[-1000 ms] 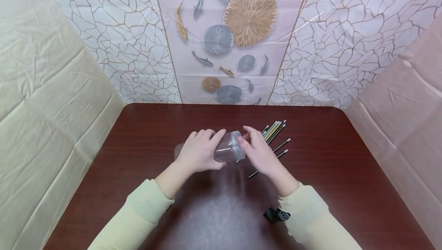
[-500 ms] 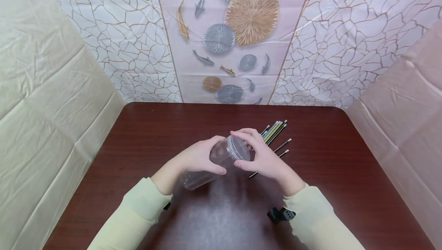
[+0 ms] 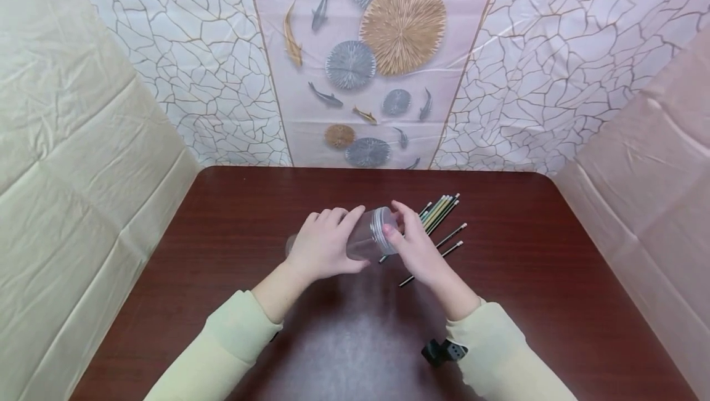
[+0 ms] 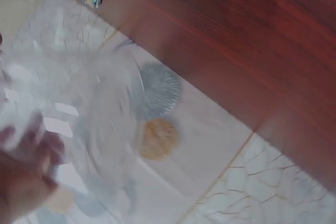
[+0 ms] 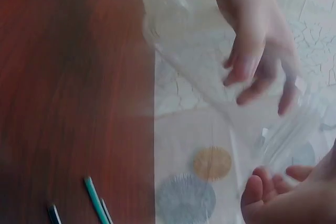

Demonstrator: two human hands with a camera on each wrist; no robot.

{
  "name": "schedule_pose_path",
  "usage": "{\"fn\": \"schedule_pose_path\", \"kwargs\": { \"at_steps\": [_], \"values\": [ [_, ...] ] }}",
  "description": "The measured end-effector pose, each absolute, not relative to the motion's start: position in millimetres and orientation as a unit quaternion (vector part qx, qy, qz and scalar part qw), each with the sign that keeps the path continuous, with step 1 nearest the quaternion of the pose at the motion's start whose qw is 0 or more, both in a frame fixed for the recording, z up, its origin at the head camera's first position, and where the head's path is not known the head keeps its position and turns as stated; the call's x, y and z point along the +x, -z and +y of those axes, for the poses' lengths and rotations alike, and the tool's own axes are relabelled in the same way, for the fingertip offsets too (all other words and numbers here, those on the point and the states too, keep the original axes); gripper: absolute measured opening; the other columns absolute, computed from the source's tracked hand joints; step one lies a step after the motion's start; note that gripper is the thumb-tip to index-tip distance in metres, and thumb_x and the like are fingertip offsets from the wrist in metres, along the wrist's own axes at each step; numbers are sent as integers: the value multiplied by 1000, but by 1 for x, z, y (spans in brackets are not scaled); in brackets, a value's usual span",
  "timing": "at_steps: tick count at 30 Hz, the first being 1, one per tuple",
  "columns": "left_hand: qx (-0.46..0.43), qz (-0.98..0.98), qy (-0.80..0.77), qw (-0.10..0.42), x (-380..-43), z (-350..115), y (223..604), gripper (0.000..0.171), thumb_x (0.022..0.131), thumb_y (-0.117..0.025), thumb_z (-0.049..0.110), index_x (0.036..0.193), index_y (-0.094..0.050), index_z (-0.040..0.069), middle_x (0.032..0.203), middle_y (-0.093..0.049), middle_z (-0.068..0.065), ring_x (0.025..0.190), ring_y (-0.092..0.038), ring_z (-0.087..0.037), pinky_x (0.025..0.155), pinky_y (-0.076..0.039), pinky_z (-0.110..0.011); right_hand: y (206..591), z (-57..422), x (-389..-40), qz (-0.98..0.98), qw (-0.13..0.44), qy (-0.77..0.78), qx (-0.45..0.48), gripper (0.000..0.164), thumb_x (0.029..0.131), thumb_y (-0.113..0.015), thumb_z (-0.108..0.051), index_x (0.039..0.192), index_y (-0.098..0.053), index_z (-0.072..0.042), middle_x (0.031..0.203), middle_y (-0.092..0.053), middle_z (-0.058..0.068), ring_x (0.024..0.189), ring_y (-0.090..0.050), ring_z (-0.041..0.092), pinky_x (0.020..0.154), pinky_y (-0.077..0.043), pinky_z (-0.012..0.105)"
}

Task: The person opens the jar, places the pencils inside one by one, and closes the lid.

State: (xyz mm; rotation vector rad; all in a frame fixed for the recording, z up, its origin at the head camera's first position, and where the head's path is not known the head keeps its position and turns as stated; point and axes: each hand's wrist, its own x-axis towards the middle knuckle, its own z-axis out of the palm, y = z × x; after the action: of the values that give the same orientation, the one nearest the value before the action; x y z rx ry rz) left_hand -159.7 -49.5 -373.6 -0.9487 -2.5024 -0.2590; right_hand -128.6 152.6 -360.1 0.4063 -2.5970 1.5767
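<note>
A clear, colourless jar (image 3: pixel 362 238), cylindrical and see-through, is held between the two hands above the middle of the tabletop (image 3: pixel 238 216). Its wall is smooth and glossy; in the left wrist view bright, squarish reflections sit on it and the patterned cloth shows through, though blurred. At one end is a transparent lid (image 3: pixel 379 233) with a ridged rim, rings catching pale light.

The jar lies on its side, its long axis running mostly left to right in the head view, with a slight slant: the lidded end points right and a little away from the person, while the rounded base shows past the left wrist.

The left hand (image 3: pixel 326 246) is wrapped over the jar's body, fingers on the far side and thumb on the near side. The right hand (image 3: pixel 415 242) is at the lid, thumb and fingers bent beside its rim; whether they grip it cannot be told. Just beyond that hand, pencils (image 3: pixel 442 209) in green, yellow and black lie on the tabletop.
</note>
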Motion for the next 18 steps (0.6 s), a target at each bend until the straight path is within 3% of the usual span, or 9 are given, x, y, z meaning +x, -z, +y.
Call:
{"fn": "schedule_pose_path", "kwargs": {
  "at_steps": [4, 7, 9, 14, 18],
  "values": [
    [-334, -890, 44, 308, -156, -45, 375, 88, 58, -70, 62, 129, -50, 14, 95, -57, -8, 76, -55, -25, 63, -42, -39, 359, 144, -127, -839, 25, -536, 90, 64, 91, -58, -28, 139, -30, 5, 130, -37, 24, 115, -41, 32, 94, -37, 46],
    [-336, -896, 63, 283, -155, -42, 374, 89, 59, -70, 64, 129, -50, 14, 96, -59, -7, 78, -57, -25, 64, -43, -39, 358, 145, -125, -834, 38, -545, 80, 62, 87, -64, -21, 138, -36, -2, 128, -40, 19, 112, -44, 30, 91, -39, 44],
    [-340, -908, 105, 219, -155, -42, 372, 89, 59, -70, 65, 130, -48, 15, 98, -59, -5, 82, -57, -23, 67, -45, -38, 357, 147, -123, -836, 49, -539, 95, 61, 84, -68, -18, 137, -40, -6, 125, -43, 16, 108, -45, 28, 88, -41, 43],
    [-331, -896, 297, -4, -158, -46, 368, 83, 61, -78, 53, 131, -46, 22, 111, -58, 8, 96, -55, -9, 82, -44, -33, 359, 156, -122, -824, 76, -534, 175, 70, 78, -73, -11, 138, -39, -11, 125, -48, 13, 108, -47, 26, 87, -41, 44],
    [-322, -861, 382, -100, -160, -50, 371, 81, 64, -81, 41, 134, -42, 26, 117, -56, 11, 102, -53, -4, 89, -43, -31, 360, 160, -121, -804, 96, -538, 235, 77, 74, -74, -5, 139, -34, -10, 131, -48, 15, 113, -46, 25, 91, -39, 39]
  ]
}}
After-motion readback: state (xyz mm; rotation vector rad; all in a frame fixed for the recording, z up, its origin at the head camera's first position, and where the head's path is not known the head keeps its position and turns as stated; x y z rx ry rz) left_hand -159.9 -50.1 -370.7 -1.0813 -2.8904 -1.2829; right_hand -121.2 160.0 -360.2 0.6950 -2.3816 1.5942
